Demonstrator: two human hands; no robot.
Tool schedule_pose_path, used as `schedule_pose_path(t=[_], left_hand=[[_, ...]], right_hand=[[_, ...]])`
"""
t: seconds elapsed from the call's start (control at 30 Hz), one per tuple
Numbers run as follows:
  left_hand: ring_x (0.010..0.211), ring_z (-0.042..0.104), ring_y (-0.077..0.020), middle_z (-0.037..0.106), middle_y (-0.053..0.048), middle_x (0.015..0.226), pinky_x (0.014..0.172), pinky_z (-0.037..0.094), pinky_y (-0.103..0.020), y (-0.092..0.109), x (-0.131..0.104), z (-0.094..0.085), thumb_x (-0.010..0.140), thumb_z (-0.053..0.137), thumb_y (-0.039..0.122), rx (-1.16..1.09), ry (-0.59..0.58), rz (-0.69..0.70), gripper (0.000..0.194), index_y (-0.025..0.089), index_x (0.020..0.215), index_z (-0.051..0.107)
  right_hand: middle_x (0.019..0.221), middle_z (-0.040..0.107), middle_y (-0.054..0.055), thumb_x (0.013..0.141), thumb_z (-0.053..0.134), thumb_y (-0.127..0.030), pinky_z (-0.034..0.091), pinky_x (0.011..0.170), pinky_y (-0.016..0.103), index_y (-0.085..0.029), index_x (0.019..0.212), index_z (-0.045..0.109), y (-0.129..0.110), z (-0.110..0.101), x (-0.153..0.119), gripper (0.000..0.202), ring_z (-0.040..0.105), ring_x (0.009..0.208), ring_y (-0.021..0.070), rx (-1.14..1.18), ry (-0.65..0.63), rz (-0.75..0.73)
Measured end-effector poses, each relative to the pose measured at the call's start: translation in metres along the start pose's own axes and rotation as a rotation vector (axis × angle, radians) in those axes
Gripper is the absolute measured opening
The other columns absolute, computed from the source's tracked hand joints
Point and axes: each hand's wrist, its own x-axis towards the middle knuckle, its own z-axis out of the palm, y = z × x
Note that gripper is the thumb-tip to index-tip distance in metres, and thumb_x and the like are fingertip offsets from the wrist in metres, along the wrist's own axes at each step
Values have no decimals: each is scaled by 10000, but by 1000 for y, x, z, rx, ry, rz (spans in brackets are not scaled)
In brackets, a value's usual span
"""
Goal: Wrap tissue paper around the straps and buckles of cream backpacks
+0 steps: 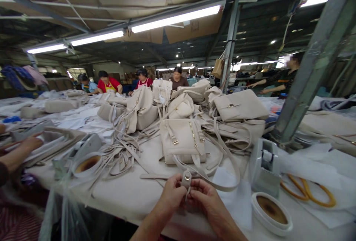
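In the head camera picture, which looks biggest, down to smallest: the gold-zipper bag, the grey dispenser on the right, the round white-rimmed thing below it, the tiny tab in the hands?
1. Gold-zipper bag
2. Grey dispenser and round white-rimmed thing: too alike to rank
3. Tiny tab

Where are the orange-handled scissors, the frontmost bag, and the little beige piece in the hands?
Scissors [307,191], head view: on the handles.
Frontmost bag [180,148], head view: on its front panel.
Beige piece [186,182], head view: below its metal fitting.
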Motion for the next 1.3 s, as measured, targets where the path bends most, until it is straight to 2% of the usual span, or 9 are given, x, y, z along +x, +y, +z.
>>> schedule_pose_path(t=[0.13,0.4,0.57,0.73,0.8,0.9,1.07,1.17,1.3], left_hand=[[418,426,-93,558,50,510,382,363,-193,2,-2,0,445,492,166,-174,-22,-182,450,183,884,588],[425,454,-79,591,39,551,395,399,-186,-3,-7,-3,507,680,210,-245,-20,-234,416,182,912,590],[450,511,-64,587,39,560,449,420,-166,-4,-3,-20,503,840,230,-410,-183,-342,412,175,778,538],[438,493,-61,556,58,520,476,419,-178,-1,8,-29,559,817,208,-390,-125,-335,370,188,715,482],[443,490,-75,558,59,526,466,403,-191,1,7,-24,588,785,225,-345,-70,-256,342,197,724,473],[512,516,-103,567,45,600,512,425,-231,3,-4,-16,688,688,276,-174,-12,51,214,196,758,503],[772,546,-159,596,-24,816,703,419,-279,0,-22,-15,756,538,104,506,75,541,129,192,816,609],[808,539,-184,587,-51,848,706,400,-292,-5,-20,-14,835,457,102,903,142,664,184,206,749,583],[857,541,-214,612,-70,902,752,412,-313,-6,-15,-9,822,472,73,1145,4,696,162,205,800,562]], right_hand=[[774,710,13,642,764,-276,483,612,246,-160,819,700,0,0,-1,221,616,661,140,-52,-7,-43],[533,602,-51,548,756,-319,371,416,208,-202,753,544,14,5,12,318,517,441,115,-101,97,-89],[523,491,-92,564,696,-268,353,413,196,-236,679,414,18,1,11,306,437,431,78,-99,14,-145],[568,479,-91,587,689,-244,400,425,206,-237,684,411,22,-11,11,294,412,446,73,-241,-72,-148],[572,481,-90,601,690,-250,402,418,208,-239,688,406,25,-16,13,297,412,448,77,-266,-89,-140],[561,477,-87,632,695,-296,391,410,206,-241,683,391,27,-21,15,313,418,453,84,-241,-66,-169],[561,455,-81,666,712,-405,359,407,215,-241,682,398,28,-15,12,355,406,453,90,-268,-47,-202],[538,437,-66,675,702,-382,350,442,246,-243,646,425,32,-8,6,311,408,471,113,-443,73,-292],[612,560,2,694,671,-311,421,587,306,-250,649,503,40,-6,-2,184,523,601,185,-683,177,-425]])
